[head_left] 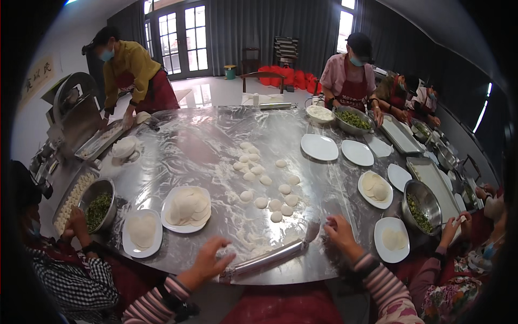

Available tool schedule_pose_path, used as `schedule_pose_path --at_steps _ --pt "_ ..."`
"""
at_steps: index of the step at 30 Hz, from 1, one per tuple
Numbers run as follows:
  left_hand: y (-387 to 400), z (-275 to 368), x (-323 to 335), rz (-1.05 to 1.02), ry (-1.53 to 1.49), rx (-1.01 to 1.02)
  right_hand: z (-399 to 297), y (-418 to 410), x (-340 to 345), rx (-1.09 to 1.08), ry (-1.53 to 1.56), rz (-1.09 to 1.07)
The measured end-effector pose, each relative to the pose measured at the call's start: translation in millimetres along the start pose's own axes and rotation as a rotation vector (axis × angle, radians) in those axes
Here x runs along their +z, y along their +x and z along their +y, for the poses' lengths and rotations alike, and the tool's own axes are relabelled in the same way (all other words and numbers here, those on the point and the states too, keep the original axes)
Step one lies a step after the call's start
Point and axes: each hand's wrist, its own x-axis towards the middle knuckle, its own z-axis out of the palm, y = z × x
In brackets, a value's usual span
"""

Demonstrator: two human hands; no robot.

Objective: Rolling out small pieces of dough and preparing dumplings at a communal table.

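Note:
My left hand (210,259) is raised over the near edge of the steel table (194,141), fingers apart and holding nothing. A metal rolling pin (269,257) lies slanted on the floured surface between my hands. Near its right end hovers my right hand (342,233), empty, its fingers apart and slightly curled. Beyond the pin, small flattened dough rounds (276,205) are scattered on flour. To the left of them, a square white plate (166,218) carries a pile of rolled dough wrappers (188,205).
Co-workers stand around the table. At left are a plate of wrappers (141,233), a steel bowl of green filling (98,208) and a tray of dumplings (75,196). At right are white plates (319,147), another filling bowl (419,208) and metal trays (433,182).

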Motion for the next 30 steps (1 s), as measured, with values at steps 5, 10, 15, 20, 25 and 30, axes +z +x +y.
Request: schedule_pose_path --at_steps 5,10,15,20,25,30 --pt "125 -30 2 0.081 0.257 -0.009 -22 -46 -18 -0.198 -0.223 -0.055" --pt "248 -123 23 0.135 0.468 -0.066 -48 -76 -22 -0.292 -0.466 -0.083" --pt "326 -180 53 0.086 0.662 -0.221 -39 -92 -15 -0.173 -0.455 0.046" --pt "370 -208 78 0.069 0.677 -0.246 -38 -81 -17 -0.183 -0.456 0.029" --pt "382 -155 126 -0.241 0.542 -0.166 -44 -78 -18 -0.146 -0.453 0.01" --pt "340 -68 179 -0.41 0.563 -0.074 -42 -81 -15 -0.167 -0.477 0.019"
